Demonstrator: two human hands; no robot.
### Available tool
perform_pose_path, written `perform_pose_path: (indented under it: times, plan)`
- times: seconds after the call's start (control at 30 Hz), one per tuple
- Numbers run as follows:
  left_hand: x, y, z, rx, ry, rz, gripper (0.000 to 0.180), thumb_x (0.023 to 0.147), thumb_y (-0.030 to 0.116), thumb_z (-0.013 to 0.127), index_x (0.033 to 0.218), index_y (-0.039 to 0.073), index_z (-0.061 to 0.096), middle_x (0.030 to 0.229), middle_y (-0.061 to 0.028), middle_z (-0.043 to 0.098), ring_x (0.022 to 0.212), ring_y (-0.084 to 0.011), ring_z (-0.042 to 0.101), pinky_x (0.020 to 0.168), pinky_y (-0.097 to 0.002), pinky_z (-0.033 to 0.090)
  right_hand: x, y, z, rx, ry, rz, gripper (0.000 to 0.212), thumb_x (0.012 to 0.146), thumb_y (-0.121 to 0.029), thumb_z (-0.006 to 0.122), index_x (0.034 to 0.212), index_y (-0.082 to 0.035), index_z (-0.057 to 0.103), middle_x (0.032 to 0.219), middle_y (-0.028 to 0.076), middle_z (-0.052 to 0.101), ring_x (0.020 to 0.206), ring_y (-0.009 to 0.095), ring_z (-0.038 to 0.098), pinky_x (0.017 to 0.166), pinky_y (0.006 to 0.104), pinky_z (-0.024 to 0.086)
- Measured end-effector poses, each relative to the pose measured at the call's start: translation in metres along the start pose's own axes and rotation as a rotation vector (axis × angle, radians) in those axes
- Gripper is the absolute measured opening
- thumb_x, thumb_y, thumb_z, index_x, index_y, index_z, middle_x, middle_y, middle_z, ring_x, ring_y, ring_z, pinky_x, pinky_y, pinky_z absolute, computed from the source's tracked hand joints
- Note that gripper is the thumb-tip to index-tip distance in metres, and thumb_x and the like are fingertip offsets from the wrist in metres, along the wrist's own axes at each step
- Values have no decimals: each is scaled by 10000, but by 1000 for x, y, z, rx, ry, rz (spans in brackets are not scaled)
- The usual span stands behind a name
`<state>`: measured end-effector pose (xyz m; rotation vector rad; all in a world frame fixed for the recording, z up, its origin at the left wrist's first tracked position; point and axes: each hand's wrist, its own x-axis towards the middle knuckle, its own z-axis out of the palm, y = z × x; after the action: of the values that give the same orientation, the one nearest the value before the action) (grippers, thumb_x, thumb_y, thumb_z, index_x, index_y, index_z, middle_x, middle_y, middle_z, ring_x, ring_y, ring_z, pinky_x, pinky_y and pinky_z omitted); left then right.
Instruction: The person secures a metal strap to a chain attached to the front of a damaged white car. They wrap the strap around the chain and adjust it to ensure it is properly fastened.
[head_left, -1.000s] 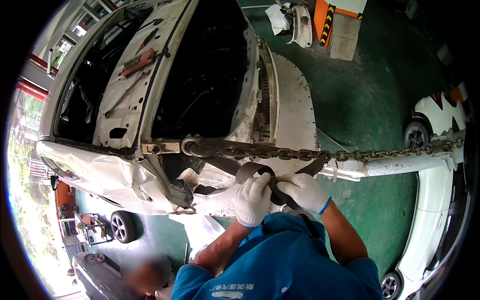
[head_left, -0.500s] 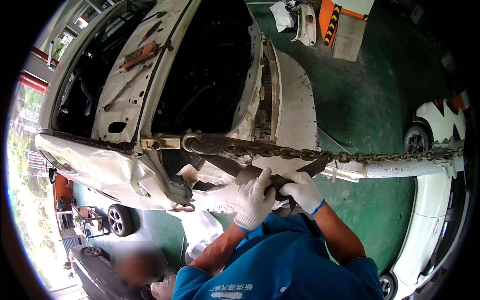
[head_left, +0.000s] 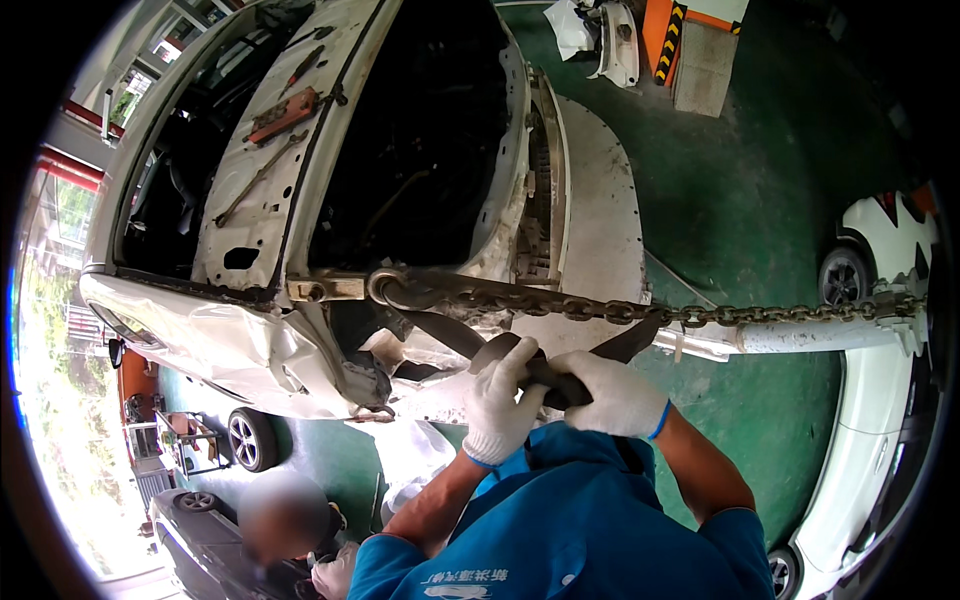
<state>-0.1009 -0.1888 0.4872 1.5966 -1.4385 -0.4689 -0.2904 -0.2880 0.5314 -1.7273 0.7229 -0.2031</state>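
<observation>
Both my hands wear white knit gloves with blue cuffs and meet just in front of my chest. My left hand [head_left: 502, 402] is closed round a dark, flat webbing strap [head_left: 632, 343]. My right hand [head_left: 615, 393] grips a bunched part of the same strap, close beside the left; its fingertips are partly hidden. From my hands the strap rises on both sides toward a rusty chain [head_left: 760, 316]. That chain runs sideways to a hook [head_left: 388, 288], joined to a metal clamp [head_left: 325, 288] on the damaged white car body [head_left: 240, 345].
A wrench [head_left: 258, 182] and a red tool [head_left: 283, 115] lie on the car body. A pale pulling arm [head_left: 820, 338] extends right under the chain, near a white car [head_left: 860, 430]. A loose wheel [head_left: 252, 440] and another person [head_left: 285, 520] are at lower left.
My right hand has turned over, its back now facing up, and bunches the strap nearer my left hand. The loose strap part that hung between my hands is gathered up. The view has shifted slightly.
</observation>
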Motion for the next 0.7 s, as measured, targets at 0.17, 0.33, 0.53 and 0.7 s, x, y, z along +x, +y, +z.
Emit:
perform_pose_path:
  times: [0.17, 0.33, 0.53, 0.7]
  plan:
    - [-7, 12, -9, -131, -23, -150, 558, 847, -85, 726, 1381, 14, 597, 1164, -135, 766, 985, -186, 764, 818, -313, 614, -7, 0, 12, -171, 144, -140, 506, 838, -37, 709, 1327, -122, 615, 1191, 162, 688, 1090, 395, 686, 923, 464, 571]
    - [-15, 9, -4, 103, 81, -27, 607, 784, -8, 784, 1366, 59, 624, 878, -155, 742, 747, -305, 747, 665, -386, 597, -9, 9, 17, -429, 280, -278, 506, 798, 5, 712, 1273, -162, 667, 985, 67, 719, 906, 294, 703, 764, 427, 582]
    - [-20, 10, 3, 155, 147, -36, 589, 777, 0, 779, 1344, 64, 635, 844, -145, 732, 710, -313, 734, 638, -399, 589, -8, 11, 25, -563, 447, -319, 343, 732, -29, 744, 1057, -141, 741, 859, 21, 689, 800, 235, 671, 658, 397, 560]
    - [-17, 12, 1, 82, 113, -21, 522, 797, -43, 740, 1301, 62, 654, 863, -132, 733, 741, -281, 739, 674, -367, 593, -9, 2, 17, -745, 454, -232, 166, 682, -79, 791, 841, -100, 747, 872, 32, 712, 799, 261, 662, 651, 380, 550]
